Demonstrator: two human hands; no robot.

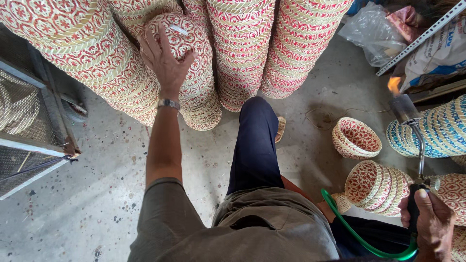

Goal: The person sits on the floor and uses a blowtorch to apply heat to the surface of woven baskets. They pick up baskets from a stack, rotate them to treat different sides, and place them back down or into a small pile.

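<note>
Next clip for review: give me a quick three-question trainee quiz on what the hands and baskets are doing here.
1. True or false: the left hand rests on a blue woven basket.
2. What does the right hand hold? A) a lit gas torch fed by a green hose; B) a paintbrush; C) a knife.
3. Fill in: the single open basket lying on the concrete floor is patterned in cream and ____.

Key:
1. False; it rests on a red-and-cream basket stack.
2. A; a flame shows at the torch tip.
3. Red.
</note>
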